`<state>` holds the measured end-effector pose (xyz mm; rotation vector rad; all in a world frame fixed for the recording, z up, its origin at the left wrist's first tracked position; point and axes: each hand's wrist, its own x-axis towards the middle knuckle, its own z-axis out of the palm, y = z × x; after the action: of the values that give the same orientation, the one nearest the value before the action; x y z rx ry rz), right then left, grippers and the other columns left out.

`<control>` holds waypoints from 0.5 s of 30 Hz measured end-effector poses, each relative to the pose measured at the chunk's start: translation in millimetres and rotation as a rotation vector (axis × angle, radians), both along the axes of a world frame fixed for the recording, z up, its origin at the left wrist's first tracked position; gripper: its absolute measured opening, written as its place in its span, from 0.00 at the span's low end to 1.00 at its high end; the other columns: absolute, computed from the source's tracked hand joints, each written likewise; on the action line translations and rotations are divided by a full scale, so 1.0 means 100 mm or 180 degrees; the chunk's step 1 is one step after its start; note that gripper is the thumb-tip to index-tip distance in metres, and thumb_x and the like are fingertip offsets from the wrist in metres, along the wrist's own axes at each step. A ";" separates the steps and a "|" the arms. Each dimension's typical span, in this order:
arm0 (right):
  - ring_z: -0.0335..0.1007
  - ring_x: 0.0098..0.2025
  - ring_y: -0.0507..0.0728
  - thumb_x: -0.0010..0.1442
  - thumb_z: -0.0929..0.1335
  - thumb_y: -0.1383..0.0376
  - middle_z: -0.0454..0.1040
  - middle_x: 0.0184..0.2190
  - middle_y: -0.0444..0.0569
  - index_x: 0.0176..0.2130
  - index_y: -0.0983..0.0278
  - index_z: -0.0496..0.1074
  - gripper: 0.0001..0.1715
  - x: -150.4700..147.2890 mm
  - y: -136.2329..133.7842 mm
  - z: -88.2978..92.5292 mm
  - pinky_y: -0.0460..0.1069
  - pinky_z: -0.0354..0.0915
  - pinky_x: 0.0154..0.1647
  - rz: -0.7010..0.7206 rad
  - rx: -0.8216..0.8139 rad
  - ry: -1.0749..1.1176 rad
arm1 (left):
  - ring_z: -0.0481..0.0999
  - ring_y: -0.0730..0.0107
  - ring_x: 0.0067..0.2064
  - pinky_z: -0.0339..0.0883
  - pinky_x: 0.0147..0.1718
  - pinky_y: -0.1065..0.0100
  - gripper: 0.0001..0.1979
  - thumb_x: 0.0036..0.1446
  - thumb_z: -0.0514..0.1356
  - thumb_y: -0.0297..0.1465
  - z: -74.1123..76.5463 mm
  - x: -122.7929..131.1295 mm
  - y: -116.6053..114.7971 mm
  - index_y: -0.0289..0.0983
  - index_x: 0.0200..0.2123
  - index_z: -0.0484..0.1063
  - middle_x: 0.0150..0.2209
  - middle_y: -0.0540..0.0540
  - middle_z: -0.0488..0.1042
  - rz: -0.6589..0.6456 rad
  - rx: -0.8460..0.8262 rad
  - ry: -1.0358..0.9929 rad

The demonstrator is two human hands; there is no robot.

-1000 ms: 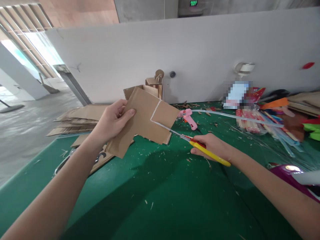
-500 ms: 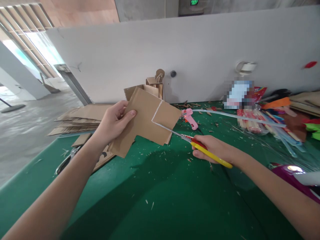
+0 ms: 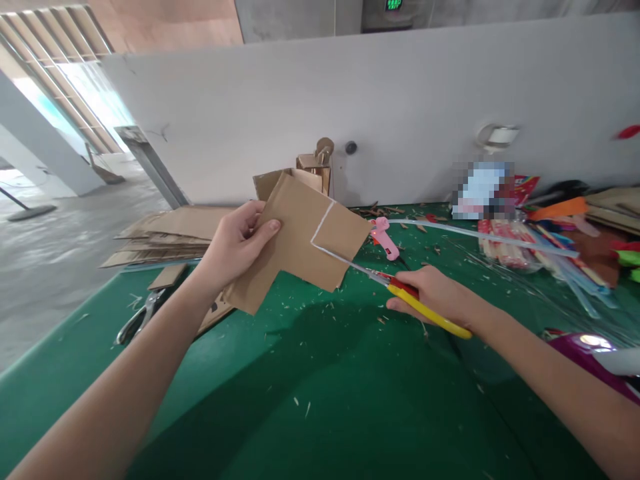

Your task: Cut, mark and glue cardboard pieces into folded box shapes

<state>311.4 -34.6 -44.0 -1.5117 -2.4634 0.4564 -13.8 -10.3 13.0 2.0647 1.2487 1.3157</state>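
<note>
My left hand (image 3: 245, 243) pinches a brown cardboard piece (image 3: 300, 233) along its left side, thumb on top, holding it tilted above the table. One corner is notched out of its lower edge, and a white line makes a right angle across its right part. In my right hand (image 3: 435, 293) are scissors (image 3: 425, 313) with yellow and red handles. Their blades point left and meet the cardboard's lower right edge at the end of the white line. How far the blades are parted is hard to make out.
A green table (image 3: 350, 387) carries scattered scraps. Behind the cardboard stand a pink glue gun (image 3: 385, 239) and a cardboard construction (image 3: 314, 163). Stacked cardboard (image 3: 165, 230) and pliers-like tool (image 3: 143, 313) lie left. Wrapped sticks (image 3: 505, 243) and a purple object (image 3: 585, 357) are right.
The whole view has shifted slightly, so everything sits a little further right. Both hands keep their holds, and the scissors stay at the cardboard's edge.
</note>
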 end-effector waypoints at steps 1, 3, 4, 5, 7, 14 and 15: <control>0.56 0.20 0.51 0.56 0.63 0.43 0.63 0.19 0.43 0.26 0.61 0.60 0.25 0.00 0.00 -0.01 0.49 0.52 0.23 0.0047 -0.0016 -0.0011 | 0.74 0.66 0.31 0.65 0.25 0.70 0.14 0.58 0.58 0.40 -0.01 0.00 0.00 0.36 0.43 0.70 0.32 0.45 0.76 -0.0003 -0.0001 0.0011; 0.58 0.21 0.51 0.57 0.63 0.44 0.65 0.21 0.44 0.27 0.61 0.60 0.24 0.00 0.00 -0.02 0.49 0.53 0.23 0.0165 -0.0081 0.0006 | 0.74 0.66 0.32 0.65 0.25 0.70 0.14 0.58 0.58 0.40 -0.03 -0.01 0.02 0.36 0.42 0.70 0.32 0.46 0.75 -0.0024 -0.0012 0.0012; 0.59 0.22 0.52 0.57 0.63 0.44 0.65 0.22 0.44 0.28 0.61 0.61 0.23 -0.01 0.00 -0.03 0.48 0.53 0.24 0.0220 -0.0110 0.0027 | 0.74 0.66 0.32 0.65 0.25 0.70 0.14 0.58 0.58 0.40 -0.04 -0.01 0.03 0.36 0.42 0.70 0.32 0.46 0.75 -0.0037 -0.0018 -0.0007; 0.60 0.22 0.52 0.58 0.63 0.45 0.66 0.23 0.44 0.28 0.61 0.61 0.23 -0.01 0.00 -0.03 0.48 0.54 0.24 0.0250 -0.0127 0.0044 | 0.74 0.66 0.32 0.65 0.25 0.70 0.14 0.58 0.58 0.40 -0.05 -0.01 0.03 0.36 0.42 0.70 0.32 0.46 0.75 -0.0051 -0.0026 -0.0031; 0.60 0.23 0.52 0.57 0.63 0.45 0.66 0.23 0.45 0.28 0.61 0.60 0.23 -0.01 0.01 -0.03 0.49 0.54 0.24 0.0204 -0.0096 0.0032 | 0.74 0.66 0.33 0.66 0.26 0.70 0.14 0.58 0.59 0.40 -0.07 -0.02 0.05 0.36 0.42 0.69 0.33 0.46 0.75 -0.0089 -0.0051 -0.0083; 0.58 0.22 0.52 0.56 0.63 0.42 0.65 0.21 0.45 0.25 0.61 0.59 0.26 -0.01 0.01 -0.01 0.50 0.53 0.24 0.0157 0.0129 -0.0064 | 0.74 0.67 0.32 0.66 0.26 0.70 0.14 0.58 0.59 0.41 -0.09 -0.02 0.05 0.37 0.42 0.69 0.34 0.45 0.76 -0.0150 -0.0071 -0.0246; 0.58 0.22 0.52 0.57 0.63 0.43 0.65 0.21 0.45 0.25 0.61 0.59 0.26 -0.01 0.01 -0.01 0.50 0.53 0.24 0.0171 0.0144 -0.0056 | 0.74 0.67 0.32 0.66 0.26 0.70 0.14 0.58 0.59 0.41 -0.10 -0.02 0.05 0.38 0.42 0.69 0.34 0.45 0.76 -0.0142 -0.0065 -0.0260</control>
<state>310.6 -33.5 -45.1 -1.4412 -2.5155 0.3956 -15.7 -5.4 3.2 1.9924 1.1697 1.3476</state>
